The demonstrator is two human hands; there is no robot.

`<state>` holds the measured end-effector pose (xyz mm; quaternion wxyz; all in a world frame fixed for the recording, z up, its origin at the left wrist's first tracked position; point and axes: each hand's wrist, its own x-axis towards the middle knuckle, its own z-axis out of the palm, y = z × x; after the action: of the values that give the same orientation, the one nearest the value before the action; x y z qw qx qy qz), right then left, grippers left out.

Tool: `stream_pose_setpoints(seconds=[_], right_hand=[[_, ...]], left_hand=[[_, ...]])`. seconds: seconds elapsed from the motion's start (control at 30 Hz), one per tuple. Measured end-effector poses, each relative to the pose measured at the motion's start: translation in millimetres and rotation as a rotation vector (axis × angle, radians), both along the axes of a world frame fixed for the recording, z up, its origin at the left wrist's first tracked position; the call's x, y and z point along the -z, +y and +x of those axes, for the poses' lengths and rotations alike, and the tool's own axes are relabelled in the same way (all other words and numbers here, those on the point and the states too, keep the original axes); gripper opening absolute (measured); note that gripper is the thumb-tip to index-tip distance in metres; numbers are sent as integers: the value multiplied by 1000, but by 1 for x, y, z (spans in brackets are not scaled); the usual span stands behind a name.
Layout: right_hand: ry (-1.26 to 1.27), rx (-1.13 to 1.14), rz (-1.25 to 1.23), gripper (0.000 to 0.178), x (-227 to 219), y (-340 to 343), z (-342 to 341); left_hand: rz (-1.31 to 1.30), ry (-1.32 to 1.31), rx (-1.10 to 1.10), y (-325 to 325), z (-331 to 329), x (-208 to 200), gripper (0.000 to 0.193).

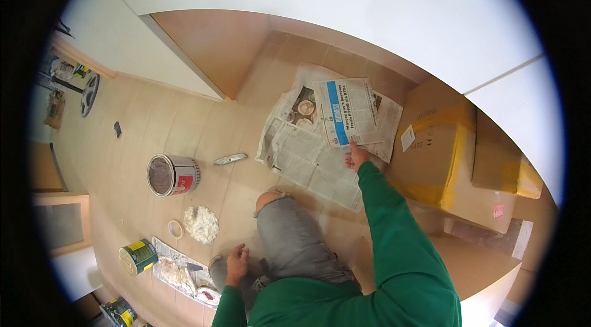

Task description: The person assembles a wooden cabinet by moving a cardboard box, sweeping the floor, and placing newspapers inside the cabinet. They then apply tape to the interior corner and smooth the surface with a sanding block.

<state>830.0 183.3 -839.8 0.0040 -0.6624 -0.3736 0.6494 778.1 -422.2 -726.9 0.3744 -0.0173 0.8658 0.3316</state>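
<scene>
Newspaper (pixel 364 115), folded, lies atop spread sheets (pixel 308 161) left of the cardboard box (pixel 425 155), and there's the right hand (pixel 357 156) at its near edge, grip half-curled, pinching or merely touching, can't tell! Nearer, leftward, the left hand (pixel 237 262) sits loosely curled, empty.

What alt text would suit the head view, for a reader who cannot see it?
A person's right hand touches the lower edge of a blue-banded newspaper, over other newspaper sheets spread on the floor; the left hand looks empty. An open can stands left, a taped cardboard box right.
</scene>
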Motion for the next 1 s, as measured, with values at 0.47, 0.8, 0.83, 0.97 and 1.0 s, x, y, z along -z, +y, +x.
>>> stream_pose_setpoints(seconds=[0.47, 0.8, 0.83, 0.97, 1.0], right_hand=[[-288, -1085, 988, 71, -12, -95, 37], [-263, -1263, 1003, 78, -23, -105, 84], [-248, -1259, 1043, 78, -21, -102, 83], [-128, -1258, 1207, 79, -25, -63, 0], [-145, -1282, 1202, 79, -24, -51, -22]], left_hand=[[-20, -13, -47, 14, -20, -4, 46], [-24, -77, -70, 47, -29, -24, 47], [-23, -106, -113, 45, -25, -25, 47], [-79, -43, -21, 31, -10, -18, 46], [-77, -59, -26, 36, -10, -18, 45]])
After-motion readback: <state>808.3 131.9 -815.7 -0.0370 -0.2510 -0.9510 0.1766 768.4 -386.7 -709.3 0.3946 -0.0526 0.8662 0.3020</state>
